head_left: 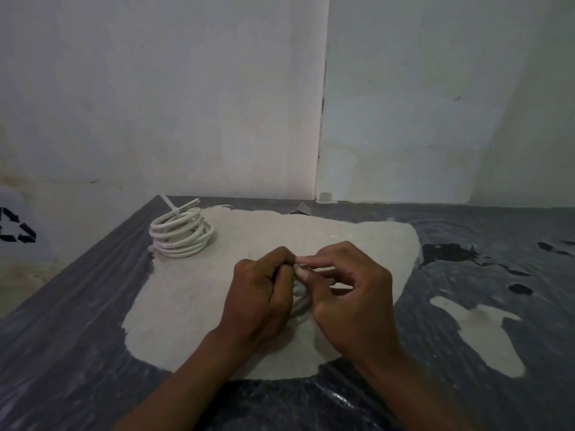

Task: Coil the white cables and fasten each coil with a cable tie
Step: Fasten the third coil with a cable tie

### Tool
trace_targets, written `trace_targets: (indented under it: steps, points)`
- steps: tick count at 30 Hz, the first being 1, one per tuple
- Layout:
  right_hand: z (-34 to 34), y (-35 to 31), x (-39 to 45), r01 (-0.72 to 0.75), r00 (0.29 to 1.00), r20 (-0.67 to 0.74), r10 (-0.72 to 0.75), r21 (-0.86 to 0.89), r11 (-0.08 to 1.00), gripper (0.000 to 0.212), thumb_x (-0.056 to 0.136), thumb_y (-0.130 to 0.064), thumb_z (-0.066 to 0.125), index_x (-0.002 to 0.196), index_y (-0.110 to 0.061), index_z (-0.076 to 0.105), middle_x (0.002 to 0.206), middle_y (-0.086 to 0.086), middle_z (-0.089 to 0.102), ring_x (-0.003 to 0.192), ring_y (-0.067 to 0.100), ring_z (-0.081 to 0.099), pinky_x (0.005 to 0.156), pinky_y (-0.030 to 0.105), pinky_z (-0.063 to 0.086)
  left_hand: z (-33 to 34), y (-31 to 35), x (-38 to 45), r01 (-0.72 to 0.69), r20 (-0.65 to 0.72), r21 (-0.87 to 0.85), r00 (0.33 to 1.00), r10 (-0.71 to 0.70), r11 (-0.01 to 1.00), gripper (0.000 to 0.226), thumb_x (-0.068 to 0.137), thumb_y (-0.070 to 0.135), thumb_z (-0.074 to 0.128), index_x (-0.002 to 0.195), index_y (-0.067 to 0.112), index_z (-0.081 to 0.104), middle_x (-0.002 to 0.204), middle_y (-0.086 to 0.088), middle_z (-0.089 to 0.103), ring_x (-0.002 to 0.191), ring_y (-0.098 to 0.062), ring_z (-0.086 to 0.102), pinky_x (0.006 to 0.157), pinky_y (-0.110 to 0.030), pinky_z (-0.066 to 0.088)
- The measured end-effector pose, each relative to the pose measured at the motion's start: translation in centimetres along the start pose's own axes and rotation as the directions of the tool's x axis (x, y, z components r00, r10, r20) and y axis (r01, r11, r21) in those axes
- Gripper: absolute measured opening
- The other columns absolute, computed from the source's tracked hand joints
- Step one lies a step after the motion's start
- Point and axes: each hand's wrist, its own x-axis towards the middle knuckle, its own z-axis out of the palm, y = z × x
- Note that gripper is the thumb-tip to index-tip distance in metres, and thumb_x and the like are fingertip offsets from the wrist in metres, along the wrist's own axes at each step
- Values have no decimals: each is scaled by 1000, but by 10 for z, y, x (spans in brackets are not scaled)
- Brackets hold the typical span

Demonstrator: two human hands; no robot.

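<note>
Both hands meet over the pale table patch (pixel 193 306): left hand (pixel 258 293) and right hand (pixel 348 293) pinch a white cable coil (pixel 300 301) between them. Far left of that grip sits a tied coil (pixel 182 236).

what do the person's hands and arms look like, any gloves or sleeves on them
Both are bare: the left hand and right hand wear no gloves, and no rings, watch or bands show. The forearms are uncovered down to the frame's bottom edge, with no sleeve in view.
</note>
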Motion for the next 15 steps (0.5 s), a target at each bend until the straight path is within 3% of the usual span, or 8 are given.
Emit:
trace_targets:
  steps: [2, 7, 13, 15]
  points:
    - [0, 2, -2, 46, 999, -18, -47, -27, 999, 15, 84, -23, 70, 87, -9, 75, 86, -4, 72, 79, 2, 66, 67, 20, 58, 0, 0, 0, -10, -3, 1, 1000, 10, 1000, 31, 91, 22, 39, 75, 12, 63, 55, 2, 60, 45, -12, 54, 42, -27, 44]
    - [2, 3, -1, 40, 998, -46, -42, -29, 999, 4, 84, -12, 71, 82, -9, 71, 81, -4, 71, 77, 2, 66, 64, 15, 55, -1, 2, 0, 33, -3, -40, 999, -33, 999, 34, 89, 25, 38, 75, 14, 66, 59, 7, 63, 49, -9, 59, 47, -15, 44]
    - [-1, 3, 6, -21, 998, -68, 20, -22, 1000, 6, 85, -15, 67, 82, -13, 71, 79, -8, 71, 75, 1, 66, 64, 14, 55, 2, 5, 4, 106, -31, -80, 994, -109, 991, 30, 89, 22, 38, 90, 18, 68, 56, 4, 64, 47, -10, 59, 46, -16, 45]
    - [2, 6, 3, -102, 990, -92, 105, 39, 994, 6, 86, -11, 68, 81, -14, 70, 79, -9, 70, 75, 3, 67, 65, 16, 55, 2, 5, 6, 134, -42, -86, 990, -138, 987, 27, 90, 15, 40, 94, 24, 66, 55, 3, 64, 47, -9, 61, 46, -20, 50]
